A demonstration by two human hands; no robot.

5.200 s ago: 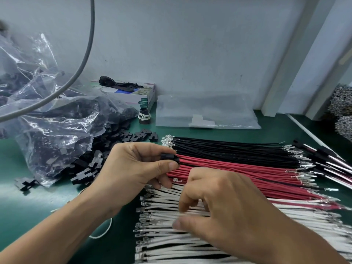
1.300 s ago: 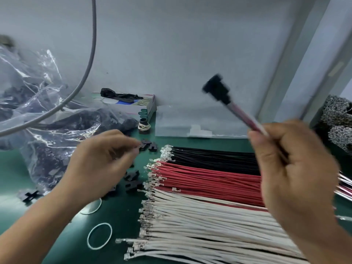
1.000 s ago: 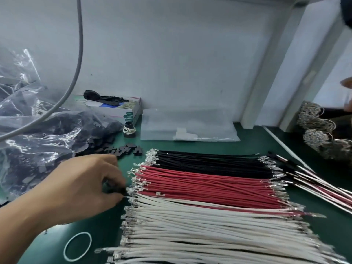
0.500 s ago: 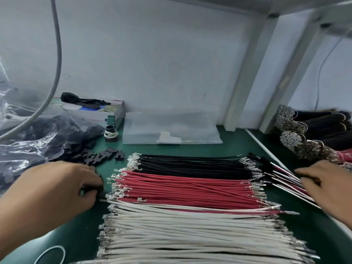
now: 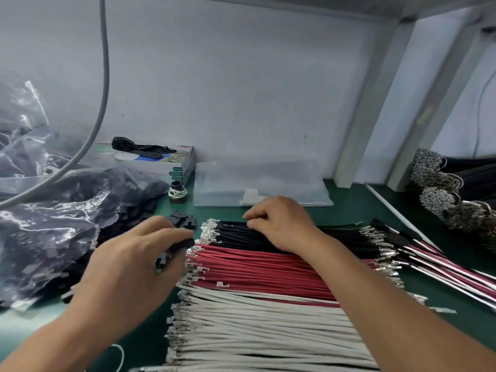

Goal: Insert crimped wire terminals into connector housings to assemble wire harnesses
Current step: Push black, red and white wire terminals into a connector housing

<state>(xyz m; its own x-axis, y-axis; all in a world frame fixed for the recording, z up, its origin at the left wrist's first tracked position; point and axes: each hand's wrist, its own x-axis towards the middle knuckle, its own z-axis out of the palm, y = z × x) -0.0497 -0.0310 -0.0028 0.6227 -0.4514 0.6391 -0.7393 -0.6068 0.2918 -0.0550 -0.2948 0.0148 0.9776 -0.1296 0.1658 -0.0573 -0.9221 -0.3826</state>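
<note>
Three rows of crimped wires lie on the green mat: black wires [image 5: 346,237] farthest, red wires [image 5: 268,272] in the middle, white wires [image 5: 268,331] nearest. My left hand [image 5: 128,267] grips a black connector housing [image 5: 179,244] just left of the red wires' terminals. My right hand [image 5: 281,224] lies across the black wires, its curled fingertips pinching into them near their terminal ends. Whether a single wire is lifted free cannot be told. Loose black housings [image 5: 183,224] sit behind my left hand.
A clear bag of black housings [image 5: 53,224] fills the left. Finished harnesses [image 5: 442,269] lie at the right, with tied wire bundles [image 5: 442,189] beyond them. A box [image 5: 161,162], a clear flat bag [image 5: 257,183] and a hanging grey cable [image 5: 104,76] stand at the back.
My right hand has left the finished harnesses at the right and come onto the black wires. My left hand has lifted a housing from the loose pile toward the wire terminals.
</note>
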